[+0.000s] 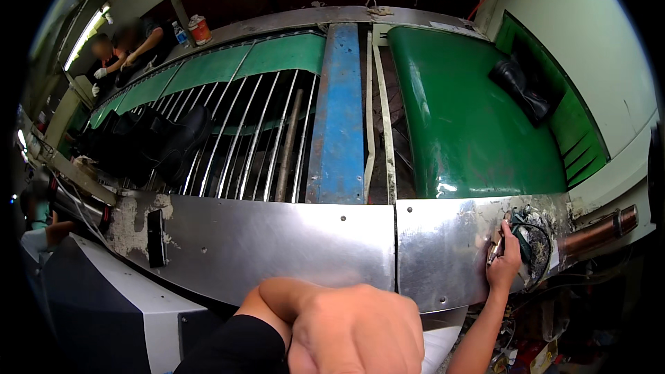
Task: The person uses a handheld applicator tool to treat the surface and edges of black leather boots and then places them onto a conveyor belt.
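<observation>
My left hand point(360, 329) is large and close at the bottom middle, its back turned up. Its fingers curl under and out of sight, so anything inside it is hidden. At the right end of the steel ledge point(277, 235), my right hand point(507, 263) closes around a small shiny metal object point(494, 248) whose kind I cannot make out. The index finger points up along it. Beside that hand lie a dark green piece point(521, 241) and a thin black cable point(551, 253) on a rough, dirty patch.
Dark boots point(183, 138) crowd the left of the metal-bar rack point(256, 131). A black boot point(519, 90) lies on the green conveyor belt point(464, 118) at right. A copper-coloured roller point(599, 228) juts past the ledge. Two people point(131, 45) work far left.
</observation>
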